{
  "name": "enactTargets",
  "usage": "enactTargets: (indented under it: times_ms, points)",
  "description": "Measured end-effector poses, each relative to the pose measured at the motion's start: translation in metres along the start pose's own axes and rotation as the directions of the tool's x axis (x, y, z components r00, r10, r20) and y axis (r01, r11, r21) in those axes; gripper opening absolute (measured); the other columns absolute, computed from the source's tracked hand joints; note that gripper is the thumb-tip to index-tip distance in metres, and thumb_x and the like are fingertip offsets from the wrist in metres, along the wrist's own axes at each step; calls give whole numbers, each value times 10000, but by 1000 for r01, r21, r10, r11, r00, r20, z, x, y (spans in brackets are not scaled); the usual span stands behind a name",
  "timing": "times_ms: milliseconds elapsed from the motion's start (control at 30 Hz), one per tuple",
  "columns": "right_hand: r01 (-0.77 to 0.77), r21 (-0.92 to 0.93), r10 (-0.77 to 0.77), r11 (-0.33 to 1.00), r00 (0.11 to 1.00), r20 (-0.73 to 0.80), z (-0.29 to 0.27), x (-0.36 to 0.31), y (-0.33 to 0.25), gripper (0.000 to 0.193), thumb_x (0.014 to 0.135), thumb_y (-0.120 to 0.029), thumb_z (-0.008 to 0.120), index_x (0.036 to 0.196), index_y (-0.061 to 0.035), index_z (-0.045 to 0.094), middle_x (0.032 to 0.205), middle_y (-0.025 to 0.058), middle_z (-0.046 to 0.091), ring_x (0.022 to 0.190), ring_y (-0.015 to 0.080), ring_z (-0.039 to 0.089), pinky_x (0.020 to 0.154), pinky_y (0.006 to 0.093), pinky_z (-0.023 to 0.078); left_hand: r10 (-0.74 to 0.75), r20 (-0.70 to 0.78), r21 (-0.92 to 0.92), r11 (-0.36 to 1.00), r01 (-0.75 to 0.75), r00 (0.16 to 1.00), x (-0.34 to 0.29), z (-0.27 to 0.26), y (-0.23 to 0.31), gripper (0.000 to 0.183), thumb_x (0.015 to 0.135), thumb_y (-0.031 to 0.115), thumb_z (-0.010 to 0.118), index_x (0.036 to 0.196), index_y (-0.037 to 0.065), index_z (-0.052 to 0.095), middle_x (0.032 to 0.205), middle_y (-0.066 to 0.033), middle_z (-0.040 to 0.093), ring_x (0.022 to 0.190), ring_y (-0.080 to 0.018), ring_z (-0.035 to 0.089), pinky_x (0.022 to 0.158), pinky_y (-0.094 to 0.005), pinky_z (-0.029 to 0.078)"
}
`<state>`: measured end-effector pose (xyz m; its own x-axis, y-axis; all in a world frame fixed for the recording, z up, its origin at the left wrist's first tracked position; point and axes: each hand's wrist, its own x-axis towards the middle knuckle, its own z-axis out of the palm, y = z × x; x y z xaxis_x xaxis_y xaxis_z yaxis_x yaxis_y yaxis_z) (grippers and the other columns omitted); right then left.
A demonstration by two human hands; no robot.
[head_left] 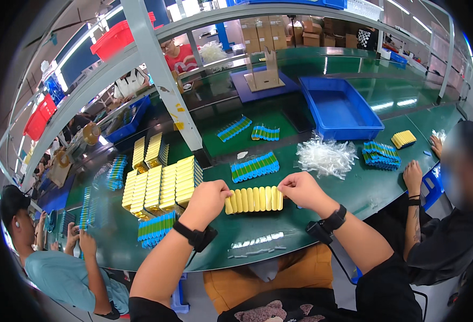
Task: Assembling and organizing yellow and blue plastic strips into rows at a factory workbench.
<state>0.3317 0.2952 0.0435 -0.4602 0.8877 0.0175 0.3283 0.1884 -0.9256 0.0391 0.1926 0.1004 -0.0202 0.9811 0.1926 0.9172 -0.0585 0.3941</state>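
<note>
At the left edge, a co-worker in a teal shirt (67,282) sits at the glossy dark-green bench (295,231). Left of centre stands a stack of yellow, ridged rows (161,185), with a blue-and-green ridged strip (156,228) below it. At centre, my left grip (210,199) is pinched closed on the upper left corner of a yellow row of upright, round-ended segments (254,199). This row lies to the right of my left grip and to the left of my right grip (303,189), which pinches its upper right corner; neither is nearer. Its long axis runs across the frame, the right end slightly higher; the segments point up and down the frame. Whether it touches the bench I cannot tell. Farther right lie a heap of clear plastic pieces (326,154) and, above it, a blue rectangular plastic tray (352,131).
</note>
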Motion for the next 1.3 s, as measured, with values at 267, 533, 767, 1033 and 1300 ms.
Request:
enactTargets:
  times_ms: [267,533,767,1033,1300]
  points:
    - [89,-355,-100,931,995,-13,16,9,-3,215,925,-187,709,975,-11,821,921,224,791,870,404,772,830,472,627,100,153,128,984,-120,983,21,23,-31,203,942,217,771,1043,43,796,1015,-196,751,1009,-414,717,891,-501,571]
    - [518,-406,-557,753,830,26,38,-59,-29,289,891,-202,797,1132,-43,777,906,132,745,841,338,717,776,460,568,187,-47,-194,962,-193,981,-62,-24,9,142,975,82,736,1104,27,756,966,-144,707,797,-323,688,729,-400,557]
    - [649,-494,-607,579,747,271,144,-117,-37,391,857,-368,855,1106,-74,787,986,70,619,973,290,602,861,403,468,-20,-129,-443,896,-40,991,-178,31,-8,103,948,21,772,1048,17,795,821,-95,677,646,-179,614,594,-313,479]
    - [711,-413,-690,569,686,231,163,-86,-23,82,802,-83,771,879,-99,752,879,53,616,902,272,612,825,422,485,-205,-372,-642,761,-92,905,-192,74,-28,73,964,-26,764,1031,-2,783,841,-50,668,611,-61,525,547,-237,396]
    - [547,185,-155,817,515,-843,-30,-51,-50,183,1135,-158,633,1038,-15,695,959,-34,657,897,44,562,798,259,479,-196,-387,-575,815,-70,901,-197,63,-25,89,939,-10,778,1027,4,785,804,-58,660,592,-84,535,555,-246,419]
